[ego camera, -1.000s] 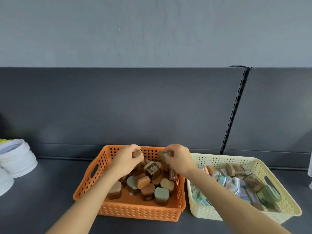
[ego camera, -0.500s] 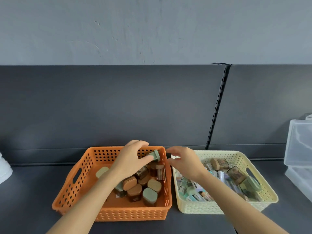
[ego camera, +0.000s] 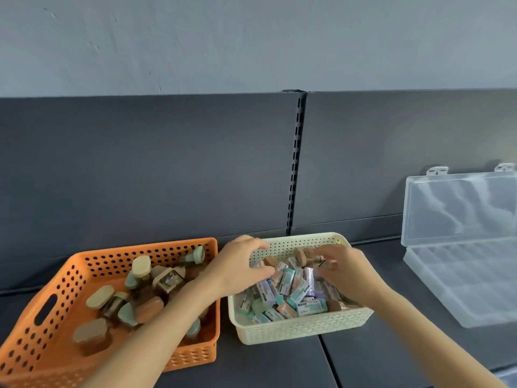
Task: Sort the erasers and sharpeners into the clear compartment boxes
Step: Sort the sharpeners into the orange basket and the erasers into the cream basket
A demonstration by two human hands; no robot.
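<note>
Both hands are lowered into the cream perforated plastic basket (ego camera: pixel 302 329) of small paper-sleeved rectangular erasers (ego camera: pixel 286 281). The left hand (ego camera: pixel 237 268) is arched and the right hand (ego camera: pixel 347 271) is curled and blurred; whether anything is gripped cannot be told. Capped sharpeners (ego camera: pixel 149 309) are heaped in the orange perforated plastic basket (ego camera: pixel 92 261). The clear plastic compartment box (ego camera: pixel 458 275) is left open, well to the right.

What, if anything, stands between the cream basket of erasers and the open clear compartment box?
Nothing visible: only dark shelf surface separates the cream basket from the clear compartment box on its right, whose lid stands open.
</note>
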